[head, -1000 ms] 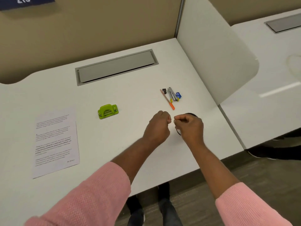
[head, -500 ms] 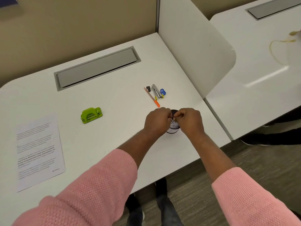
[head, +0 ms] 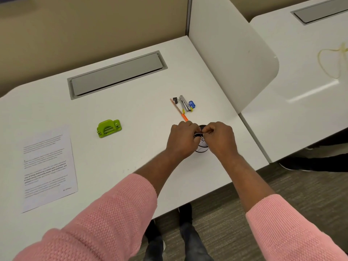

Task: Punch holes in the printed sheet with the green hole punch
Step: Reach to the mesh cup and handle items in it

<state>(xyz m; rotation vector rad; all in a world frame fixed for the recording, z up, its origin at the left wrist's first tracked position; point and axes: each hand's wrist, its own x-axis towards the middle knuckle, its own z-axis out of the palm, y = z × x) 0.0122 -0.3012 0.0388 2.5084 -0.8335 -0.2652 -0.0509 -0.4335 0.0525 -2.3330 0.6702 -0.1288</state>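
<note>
Hands (head: 201, 137) lowered, now pinching cup (head: 201, 146) rim; contents hidden.

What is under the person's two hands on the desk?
A small round cup, white with a dark rim, shows between the left hand and right hand. The hands cover most of it, including its inside.

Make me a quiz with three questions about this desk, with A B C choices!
1. Where is the hole punch?
A. on the printed sheet
B. on the bare desk, right of the sheet
C. in a hand

2. What colour is the hole punch?
A. green
B. red
C. black

3. What are the left hand and right hand doing?
A. pressing the punch
B. lifting the sheet
C. meeting over a small black-and-white container

Answers: B, it sits apart from the paper; A, bright green; C, both hands close together there.
</note>
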